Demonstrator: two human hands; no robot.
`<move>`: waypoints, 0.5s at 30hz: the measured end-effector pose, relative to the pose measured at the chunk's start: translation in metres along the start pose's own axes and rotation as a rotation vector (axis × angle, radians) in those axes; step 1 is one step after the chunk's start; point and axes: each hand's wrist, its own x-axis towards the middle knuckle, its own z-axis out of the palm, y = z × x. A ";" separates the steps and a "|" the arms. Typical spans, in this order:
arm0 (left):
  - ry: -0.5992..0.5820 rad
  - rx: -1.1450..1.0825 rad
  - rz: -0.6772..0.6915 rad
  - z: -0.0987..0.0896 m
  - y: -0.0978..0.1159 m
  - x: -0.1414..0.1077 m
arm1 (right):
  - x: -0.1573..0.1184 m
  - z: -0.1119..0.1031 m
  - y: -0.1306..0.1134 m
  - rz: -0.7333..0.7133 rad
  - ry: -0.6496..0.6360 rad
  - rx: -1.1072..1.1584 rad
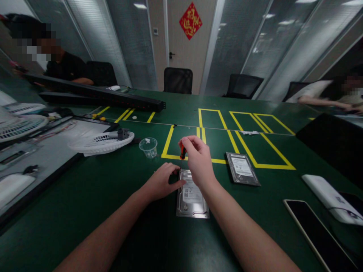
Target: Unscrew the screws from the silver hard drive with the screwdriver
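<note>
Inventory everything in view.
Rectangular metal hard drives: two, silver, centre and right
Slim screwdriver: one, orange, centre
Plastic cup: one, clear, left of drives
Plastic grilles: several, white, left
Long bars: two, black, back left
Framed panel: one, grey, left
Flat phone: one, black, right
Plastic device: one, white, right
Mesh chairs: four, black, back
Diamond sign: one, red, back
Table: one, green with yellow tape, centre
People: two, across table
Left hand: one, at centre drive
Right hand: one, holding screwdriver

Gold Chinese characters seen on red diamond sign (pixel 190 20), on door (pixel 183 54) past far edge of table (pixel 127 234); wording uncertain. Labels (pixel 241 165) on near drive (pixel 185 212) and right drive (pixel 239 178) can't be read.
</note>
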 end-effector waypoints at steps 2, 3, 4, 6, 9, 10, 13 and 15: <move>0.003 -0.002 0.005 0.000 0.000 0.000 | 0.000 -0.001 0.001 0.002 0.005 -0.024; 0.004 -0.005 0.006 0.000 0.000 0.000 | 0.000 -0.001 0.001 0.006 0.008 -0.029; 0.005 -0.009 0.006 0.000 0.000 0.000 | 0.000 -0.001 0.001 0.010 0.011 -0.029; 0.005 -0.013 0.003 0.000 0.000 0.000 | 0.000 -0.001 0.001 0.018 0.009 -0.024; 0.008 -0.012 -0.006 0.000 0.000 0.000 | 0.000 0.001 0.000 0.033 -0.022 -0.015; 0.009 -0.008 -0.006 0.001 -0.001 0.000 | 0.000 0.001 -0.001 0.039 -0.032 -0.006; 0.010 0.004 -0.002 0.002 -0.002 0.000 | -0.001 0.002 -0.002 0.054 -0.043 0.032; 0.008 0.003 0.001 0.002 -0.002 0.000 | -0.001 0.002 -0.002 0.049 -0.042 0.027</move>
